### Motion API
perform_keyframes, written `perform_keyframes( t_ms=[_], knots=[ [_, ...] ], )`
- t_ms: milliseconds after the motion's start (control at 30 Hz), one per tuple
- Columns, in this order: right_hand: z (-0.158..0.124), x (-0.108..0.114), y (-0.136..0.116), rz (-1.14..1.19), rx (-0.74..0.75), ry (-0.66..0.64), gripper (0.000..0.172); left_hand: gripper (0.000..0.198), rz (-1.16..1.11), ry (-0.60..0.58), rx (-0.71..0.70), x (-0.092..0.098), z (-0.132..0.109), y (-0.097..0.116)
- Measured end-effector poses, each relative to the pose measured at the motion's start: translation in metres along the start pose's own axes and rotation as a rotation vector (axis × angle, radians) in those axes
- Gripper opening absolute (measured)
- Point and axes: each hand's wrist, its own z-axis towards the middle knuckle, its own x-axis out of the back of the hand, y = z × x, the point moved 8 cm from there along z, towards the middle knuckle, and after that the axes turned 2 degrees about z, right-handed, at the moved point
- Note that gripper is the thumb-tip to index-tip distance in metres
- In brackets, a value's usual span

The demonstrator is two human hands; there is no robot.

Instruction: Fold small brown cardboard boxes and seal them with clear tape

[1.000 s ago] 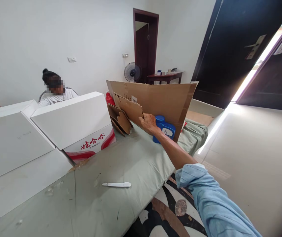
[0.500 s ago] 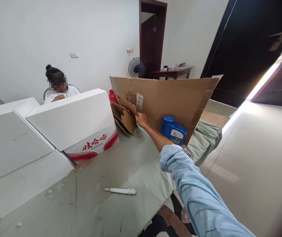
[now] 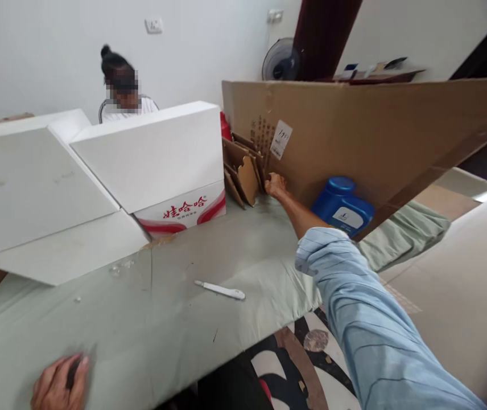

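Note:
My right hand (image 3: 276, 185) reaches far across the table, its fingers closed at the edge of several brown cardboard pieces (image 3: 247, 179) that lean together. Behind it rises a large cardboard sheet (image 3: 354, 131) with a white label. A blue plastic jug (image 3: 343, 208) stands against that sheet, beside my right forearm. At the lower left, my left hand (image 3: 61, 382) has come in near the table's front edge. Its fingers are curled, with something dark between thumb and fingers that I cannot make out. A white utility knife (image 3: 220, 290) lies on the table between my hands.
White cartons (image 3: 153, 159) stand along the left and back of the cloth-covered table (image 3: 153, 336). A red bottle (image 3: 225, 126) shows partly behind the cardboard pieces. Another person (image 3: 126, 91) sits behind the cartons. A fan (image 3: 281, 61) stands by the wall.
The view has tilted down and turned left, so things sit higher and further right. My left hand has entered at the lower left. My right hand stays at the cardboard pieces.

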Motion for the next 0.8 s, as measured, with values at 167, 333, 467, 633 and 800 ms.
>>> perform_keyframes(
  t_ms=[167,333,467,633,800],
  knots=[
    [-0.042,-0.002,-0.012,-0.018,0.117,-0.032,0.045,0.039,0.106,0.011,-0.028,0.002,0.002,0.012],
    [-0.201,-0.068,-0.057,0.001,0.489,-0.261,0.032,0.042,0.108,0.011,-0.032,0.009,0.006,0.017],
    [-0.327,-0.12,-0.079,0.004,0.717,-0.438,0.025,0.046,0.112,-0.022,-0.023,0.01,0.005,0.017],
    [-0.326,-0.127,-0.075,-0.06,0.658,-0.36,0.024,0.046,0.094,-0.043,-0.024,0.01,-0.007,0.014],
    [-0.36,-0.125,-0.105,-0.004,0.818,-0.311,0.04,0.05,0.095,-0.047,-0.025,0.016,-0.03,0.02]
  ],
)
